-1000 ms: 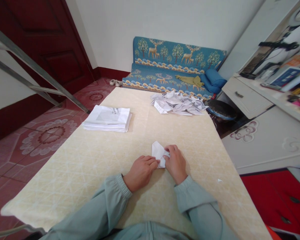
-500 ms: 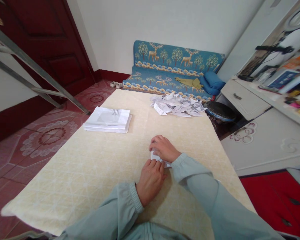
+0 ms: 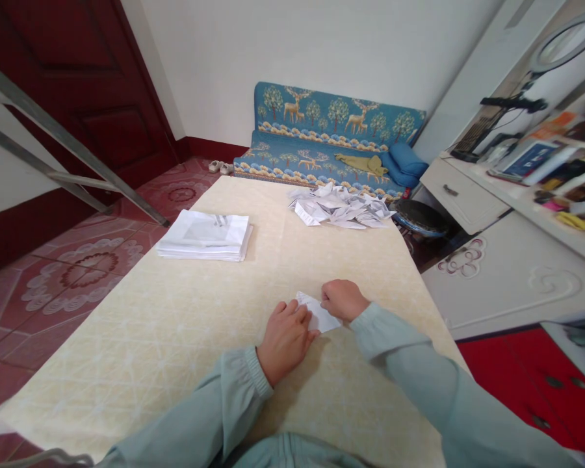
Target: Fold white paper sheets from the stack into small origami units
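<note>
Beneath the left hand [image 3: 286,331] and right hand [image 3: 344,299], a folded paper [image 3: 322,318] shows only partly.

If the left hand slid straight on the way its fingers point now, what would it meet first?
The small folded paper: the fingertips of the left hand rest on its near edge. Just past it, probably the right hand.

White folded paper [image 3: 320,316]; pale yellow crisscross tablecloth [image 3: 175,325]; blue deer-print sofa [image 3: 331,136]; light green sleeves [image 3: 409,364].
</note>
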`<state>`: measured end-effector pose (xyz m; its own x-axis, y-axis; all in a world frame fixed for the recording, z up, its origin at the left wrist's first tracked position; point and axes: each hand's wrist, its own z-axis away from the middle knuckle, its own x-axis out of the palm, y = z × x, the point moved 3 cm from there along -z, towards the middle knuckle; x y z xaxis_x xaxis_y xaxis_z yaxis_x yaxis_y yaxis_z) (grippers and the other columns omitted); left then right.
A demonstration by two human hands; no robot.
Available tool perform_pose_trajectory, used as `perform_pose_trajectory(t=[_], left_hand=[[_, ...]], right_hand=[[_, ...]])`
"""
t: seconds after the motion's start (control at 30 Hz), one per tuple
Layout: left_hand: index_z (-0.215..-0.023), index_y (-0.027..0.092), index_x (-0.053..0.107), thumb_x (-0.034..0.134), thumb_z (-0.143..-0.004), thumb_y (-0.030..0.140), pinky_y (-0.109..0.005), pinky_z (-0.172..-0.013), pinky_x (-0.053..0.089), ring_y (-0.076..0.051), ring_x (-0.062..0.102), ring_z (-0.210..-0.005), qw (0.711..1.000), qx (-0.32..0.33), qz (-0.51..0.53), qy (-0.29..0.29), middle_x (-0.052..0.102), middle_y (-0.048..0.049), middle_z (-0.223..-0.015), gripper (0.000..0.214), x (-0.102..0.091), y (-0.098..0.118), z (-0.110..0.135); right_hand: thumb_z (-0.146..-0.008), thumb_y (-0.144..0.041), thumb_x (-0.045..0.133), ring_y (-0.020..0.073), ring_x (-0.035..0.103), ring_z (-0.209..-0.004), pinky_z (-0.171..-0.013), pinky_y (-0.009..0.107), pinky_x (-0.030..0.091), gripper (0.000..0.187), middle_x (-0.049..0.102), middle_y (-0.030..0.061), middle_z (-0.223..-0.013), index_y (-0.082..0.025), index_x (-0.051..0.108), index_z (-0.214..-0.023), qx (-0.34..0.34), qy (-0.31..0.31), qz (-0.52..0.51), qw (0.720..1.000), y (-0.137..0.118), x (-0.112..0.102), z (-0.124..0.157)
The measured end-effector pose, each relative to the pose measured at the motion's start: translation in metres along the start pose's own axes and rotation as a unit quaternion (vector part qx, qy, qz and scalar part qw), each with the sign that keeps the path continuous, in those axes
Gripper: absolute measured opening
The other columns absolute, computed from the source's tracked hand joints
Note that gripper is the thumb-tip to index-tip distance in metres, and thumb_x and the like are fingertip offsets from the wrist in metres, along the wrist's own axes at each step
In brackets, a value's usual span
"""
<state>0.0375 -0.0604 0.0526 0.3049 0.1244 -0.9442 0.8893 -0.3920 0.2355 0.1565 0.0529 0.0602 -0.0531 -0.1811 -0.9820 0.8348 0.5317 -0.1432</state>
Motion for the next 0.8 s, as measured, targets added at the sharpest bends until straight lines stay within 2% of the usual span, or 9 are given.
perform_pose_trajectory(t=[0.13,0.3,0.4,0.53,0.67,0.8], left_hand=[[-0.096,0.015,0.062,0.050,-0.088,0.037,-0.042,-0.086,0.039,-0.025,0.049,-0.104,0.999,0.033,0.020,-0.005,0.062,-0.0096,-0.102,0.026,0.002,-0.008,-0.001],[-0.114,0.017,0.058,0.050,-0.088,0.030,-0.041,-0.093,0.040,-0.023,0.048,-0.113,0.997,0.050,0.053,0.006,0.059,-0.0091,-0.120,0.030,0.012,-0.020,0.005],[-0.118,0.018,0.056,0.049,-0.088,0.027,-0.041,-0.096,0.041,-0.023,0.049,-0.115,0.996,0.049,0.071,0.021,0.057,-0.0090,-0.123,0.032,0.017,-0.023,0.008],[-0.116,0.017,0.058,0.050,-0.087,0.025,-0.039,-0.098,0.042,-0.023,0.049,-0.114,0.994,0.045,0.088,0.035,0.057,-0.0081,-0.124,0.031,0.016,-0.021,0.009],[-0.115,0.017,0.059,0.048,-0.088,0.024,-0.039,-0.098,0.042,-0.022,0.049,-0.113,0.994,0.038,0.098,0.030,0.058,-0.0077,-0.123,0.030,0.013,-0.019,0.008],[-0.115,0.019,0.059,0.045,-0.089,0.024,-0.048,-0.106,0.032,-0.024,0.048,-0.115,0.994,0.032,0.099,0.035,0.059,-0.0067,-0.123,0.029,0.014,-0.020,0.007]], right_hand=[[-0.067,-0.021,0.067,0.0186,0.062,-0.062,-0.052,0.025,0.031,0.009,0.068,0.0053,-0.064,-0.020,0.067,-0.058,0.040,0.000,-0.003,0.999,-0.004,0.014,0.036],[-0.072,-0.021,0.061,0.0170,0.061,-0.065,-0.054,0.025,0.032,0.006,0.068,0.0020,-0.067,-0.022,0.064,-0.067,0.103,0.065,-0.068,0.990,-0.009,0.022,0.058],[-0.073,-0.022,0.060,0.0148,0.060,-0.065,-0.055,0.023,0.035,0.002,0.067,-0.0003,-0.070,-0.022,0.061,-0.072,0.115,0.120,-0.137,0.977,-0.011,0.024,0.054],[-0.078,-0.028,0.057,0.0143,0.061,-0.065,-0.055,0.023,0.037,0.009,0.067,-0.0001,-0.071,-0.021,0.060,-0.074,0.132,0.159,-0.198,0.958,-0.014,0.028,0.039],[-0.079,-0.034,0.057,0.0156,0.061,-0.064,-0.054,0.024,0.035,0.014,0.067,0.0006,-0.067,-0.022,0.062,-0.073,0.172,0.165,-0.184,0.954,-0.015,0.031,0.024],[-0.074,-0.034,0.060,0.0161,0.061,-0.063,-0.054,0.024,0.035,0.016,0.067,0.0027,-0.066,-0.020,0.063,-0.067,0.201,0.143,-0.177,0.953,-0.009,0.031,0.013]])
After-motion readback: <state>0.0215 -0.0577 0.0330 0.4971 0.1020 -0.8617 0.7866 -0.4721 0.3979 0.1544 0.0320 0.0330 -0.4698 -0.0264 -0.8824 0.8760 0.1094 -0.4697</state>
